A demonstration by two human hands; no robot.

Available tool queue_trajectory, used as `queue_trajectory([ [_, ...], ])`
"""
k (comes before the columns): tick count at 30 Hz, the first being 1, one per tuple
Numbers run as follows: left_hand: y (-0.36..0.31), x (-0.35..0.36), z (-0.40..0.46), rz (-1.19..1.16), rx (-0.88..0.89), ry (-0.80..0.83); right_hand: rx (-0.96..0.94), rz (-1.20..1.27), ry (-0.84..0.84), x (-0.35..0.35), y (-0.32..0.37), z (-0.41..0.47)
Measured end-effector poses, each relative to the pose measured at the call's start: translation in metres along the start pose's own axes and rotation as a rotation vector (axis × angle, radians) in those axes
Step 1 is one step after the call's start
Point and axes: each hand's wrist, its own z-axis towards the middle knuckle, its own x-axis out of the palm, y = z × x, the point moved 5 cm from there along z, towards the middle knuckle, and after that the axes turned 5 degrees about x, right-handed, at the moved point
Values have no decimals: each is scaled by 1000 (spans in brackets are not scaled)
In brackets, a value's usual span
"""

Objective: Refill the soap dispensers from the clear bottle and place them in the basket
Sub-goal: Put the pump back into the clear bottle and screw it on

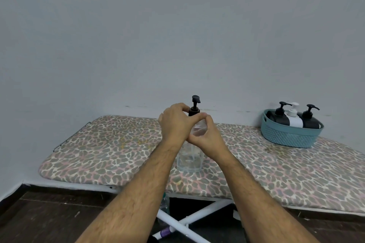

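1. Head view: I see a clear dispenser bottle [189,161] standing upright on the ironing board [102,150], which has a leopard-print cover. The bottle is near the front edge, in the middle of the board.
2. My left hand [174,124] is at the black pump collar [194,112]; its fingers are curled around the collar and pinch it. The pump head [196,98] stands above both hands.
3. My right hand [207,138] grips the shoulder of the same bottle, with the fingers and the thumb wrapped around the clear body. The two hands touch each other at the neck.
4. A little clear liquid shows low in the bottle; how much, I cannot tell exactly.
5. At the far right of the board a teal basket [288,137] sits near the wall. Inside it are three dispensers: a black one [279,117], a white one [294,118] and another black one [310,119], touching side by side.
6. Under the board I see white crossed legs [199,217] and a dark wooden floor [49,215].
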Motion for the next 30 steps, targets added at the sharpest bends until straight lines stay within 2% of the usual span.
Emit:
queue_trajectory([
  [5, 4, 1, 4, -170, 66, 72, -11, 3, 14, 0, 4, -2],
  [19, 8, 1, 19, -356, 103, 387, 16, 41, 138, -8, 4, 2],
  [22, 9, 2, 19, -377, 98, 402, 22, 53, 171, -9, 7, 0],
  [27, 11, 5, 8, -375, 57, 318, 52, 24, 171, -9, 6, -1],
  [30, 12, 5, -9, -378, 55, 320, 59, -21, 156, -9, 6, -2],
])
